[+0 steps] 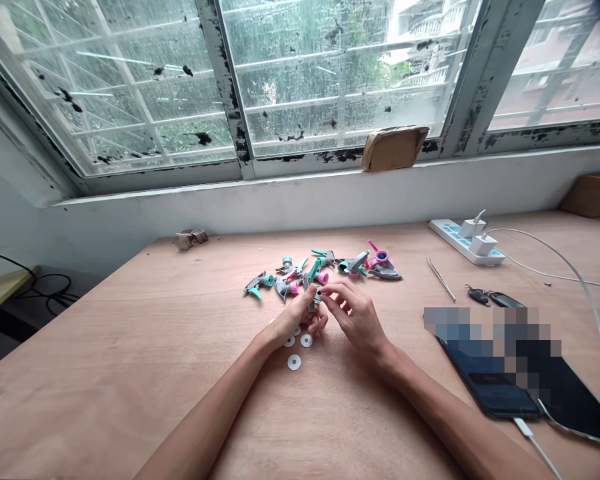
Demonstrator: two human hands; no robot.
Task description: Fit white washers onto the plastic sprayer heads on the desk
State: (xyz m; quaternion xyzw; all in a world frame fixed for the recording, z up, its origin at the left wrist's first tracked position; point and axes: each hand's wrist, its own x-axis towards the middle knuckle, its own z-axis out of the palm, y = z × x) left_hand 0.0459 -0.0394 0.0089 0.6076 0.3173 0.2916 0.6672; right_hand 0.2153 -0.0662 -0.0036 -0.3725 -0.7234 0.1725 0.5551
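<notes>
My left hand (pixel 297 315) is closed around a grey and teal spray trigger head (pixel 313 280), held just above the wooden table (pixel 130 373). My right hand (pixel 353 312) pinches a small white washer (pixel 319 292) against the collar of that head. Both hands meet at the table's middle. Just beyond them lies a pile of several more spray trigger heads (pixel 353 265) in grey, teal and pink. Loose white washers (pixel 295 362) lie flat on the wood under my left wrist.
Tweezers (pixel 441 279) lie right of the pile. A white power strip (pixel 466 242) with two chargers sits at the back right. Keys (pixel 490 297), two phones (pixel 495 385) on cables, a cardboard piece (pixel 393 148) on the sill, and a small object (pixel 191 238) at the back.
</notes>
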